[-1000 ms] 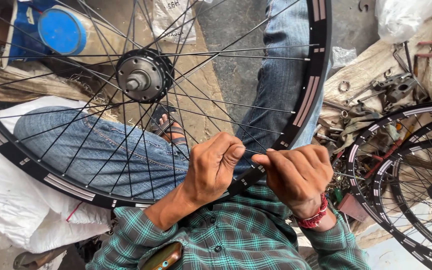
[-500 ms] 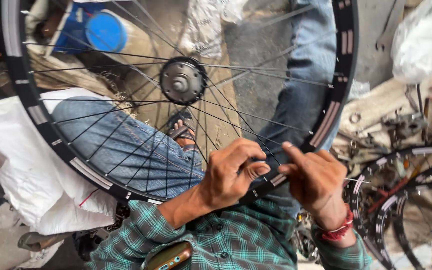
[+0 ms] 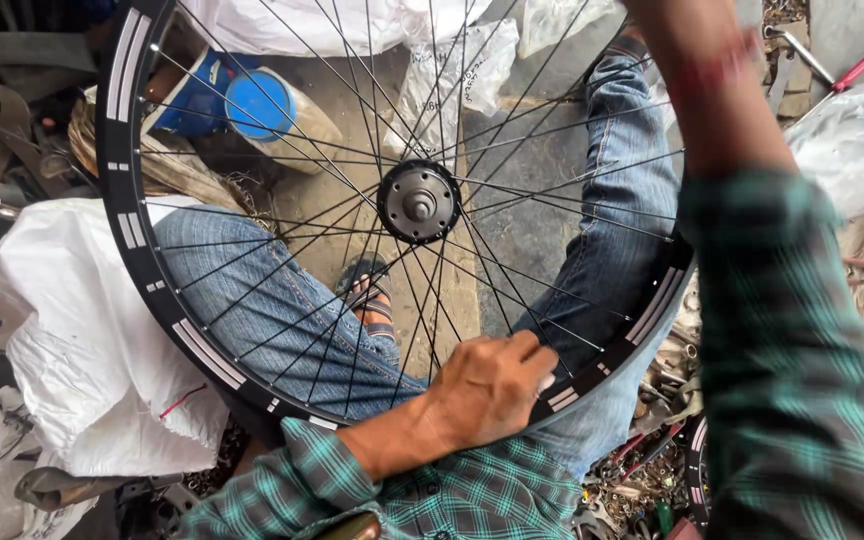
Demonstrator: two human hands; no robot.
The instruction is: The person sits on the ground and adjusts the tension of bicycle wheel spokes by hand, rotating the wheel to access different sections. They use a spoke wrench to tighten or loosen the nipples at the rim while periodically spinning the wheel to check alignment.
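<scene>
- Concrete floor (image 3: pixel 512 250) lay bare at centre.
- Blue-lidded tin (image 3: pixel 262 105) lay tipped upon it.
- White sack (image 3: pixel 82 340) rested leftward.
- Clear plastic bag (image 3: pixel 452 80) lay above.

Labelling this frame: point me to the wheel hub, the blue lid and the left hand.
wheel hub (image 3: pixel 419 202), head view, on the centre of the hub.
blue lid (image 3: pixel 259 104), head view, on the middle of the lid's flat top.
left hand (image 3: pixel 492 388), head view, on the back of the hand.

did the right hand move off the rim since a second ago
Yes. The right hand's forearm now reaches up past the far rim of the wheel; the hand itself is out of frame. The left hand stays gripping the near rim.
</scene>
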